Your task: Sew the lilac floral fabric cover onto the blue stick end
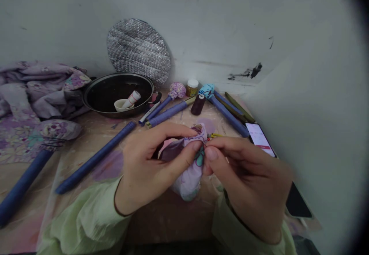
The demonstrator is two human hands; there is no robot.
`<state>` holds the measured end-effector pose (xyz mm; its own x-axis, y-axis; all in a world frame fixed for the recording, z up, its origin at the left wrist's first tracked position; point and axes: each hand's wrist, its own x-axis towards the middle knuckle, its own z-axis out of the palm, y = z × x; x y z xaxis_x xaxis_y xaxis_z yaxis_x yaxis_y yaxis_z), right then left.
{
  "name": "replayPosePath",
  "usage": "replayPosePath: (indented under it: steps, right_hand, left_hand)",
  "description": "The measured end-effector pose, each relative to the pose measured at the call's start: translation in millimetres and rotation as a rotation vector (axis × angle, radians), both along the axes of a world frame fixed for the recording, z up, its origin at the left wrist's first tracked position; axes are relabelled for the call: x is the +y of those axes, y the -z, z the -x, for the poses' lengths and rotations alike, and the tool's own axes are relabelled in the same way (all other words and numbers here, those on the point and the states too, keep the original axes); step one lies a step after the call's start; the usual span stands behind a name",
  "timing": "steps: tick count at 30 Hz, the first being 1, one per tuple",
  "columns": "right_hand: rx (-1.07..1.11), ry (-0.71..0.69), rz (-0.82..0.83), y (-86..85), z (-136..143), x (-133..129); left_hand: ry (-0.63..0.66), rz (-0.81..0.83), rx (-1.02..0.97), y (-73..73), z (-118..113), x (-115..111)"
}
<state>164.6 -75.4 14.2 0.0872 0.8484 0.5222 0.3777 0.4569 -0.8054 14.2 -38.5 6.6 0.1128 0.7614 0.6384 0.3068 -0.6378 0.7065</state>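
My left hand (154, 163) grips a piece of lilac floral cloth (188, 184), pinching its gathered upper edge between thumb and index finger. The cloth hangs down in a soft pouch shape, with a teal leaf print and a line of dark stitches near the edge. Close against that edge, my right hand (245, 174) is closed in a pinch, thumb against index finger. A thin dark sliver shows at its fingertips, too small to tell whether needle or thread. Behind the hands stands a spool of dark thread (198, 105).
Blue-wrapped sticks, one a bare-ended rod (96, 157), lie around. A cloth-headed mallet (59, 132) is at left, before bunched floral fabric (43, 90). Farther back are a black pan (92, 107), a silver disc (138, 49) and a jar (192, 88). A lit phone (259, 138) lies right.
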Motion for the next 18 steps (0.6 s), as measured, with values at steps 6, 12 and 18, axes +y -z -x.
replayPosePath:
  steps: [6, 12, 18]
  right_hand:
    - [0.022, 0.025, 0.045, 0.9, -0.9, 2.2]
    - [0.027, 0.028, 0.051, 1.2, -2.0, 3.0]
    - [0.02, 0.004, 0.043, 0.5, -1.8, 2.6]
  left_hand:
    - [-0.012, -0.009, -0.022, 2.6, -3.2, 1.7]
    - [-0.011, -0.015, -0.036, 4.6, -2.2, 0.9]
    - [0.058, -0.084, 0.001, 2.5, 1.3, 0.6]
